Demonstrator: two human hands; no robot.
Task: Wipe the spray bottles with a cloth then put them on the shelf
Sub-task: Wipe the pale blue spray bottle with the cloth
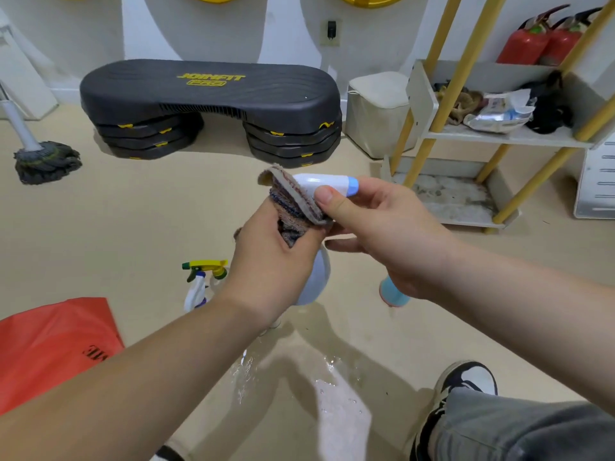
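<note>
At the middle of the view, the right hand (pixel 382 234) curls around a tilted spray bottle (pixel 327 184), its white head toward 10 o'clock and its blue base poking out of the fist toward 5 o'clock. I cannot tell how full it is. The left hand (pixel 273 257) grips a striped cloth (pixel 294 207) bunched over the tip of the bottle's head.

Just under the left hand shows a pale rounded bottle body (pixel 314 281). At 8 o'clock from the hands, two trigger bottles (pixel 203 277) with yellow and green heads stand on the floor.

The yellow-legged shelf (pixel 499 138) is at 2 o'clock. Its middle tier holds a brown rag (pixel 462 106), a crumpled packet (pixel 499 111) and something black (pixel 549 111). Beside it stands a white bin (pixel 376 111), lid shut. A wet patch (pixel 332 394) lies at 6 o'clock.
</note>
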